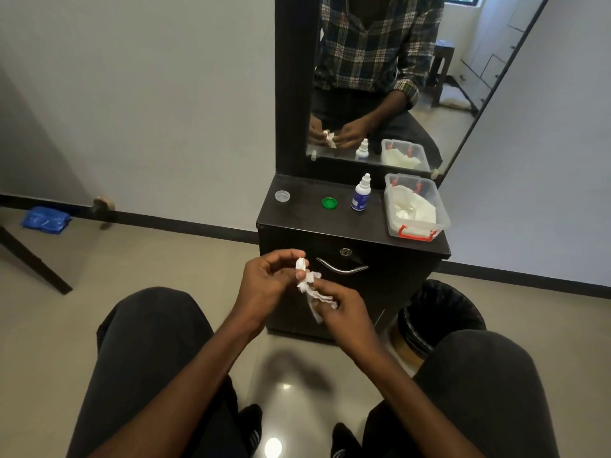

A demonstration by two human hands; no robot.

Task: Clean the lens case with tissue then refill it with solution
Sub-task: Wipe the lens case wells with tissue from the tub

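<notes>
My left hand [269, 280] pinches a small white lens case [301, 263] in front of the cabinet door, most of the case hidden by my fingers. My right hand [340, 307] grips a crumpled white tissue [310, 289] that touches the case from below. On the dark cabinet top [310, 219] lie a clear lid [282, 195] at the left and a green lid [329, 202] in the middle. The solution bottle [361, 195], white with a blue label, stands upright to the right of the green lid.
A clear plastic box [417, 206] with red latches holds white tissues at the cabinet's right end. A black bin [439, 312] stands on the floor by my right knee. A mirror [396, 77] rises behind the cabinet. A dark table leg [36, 262] slants at left.
</notes>
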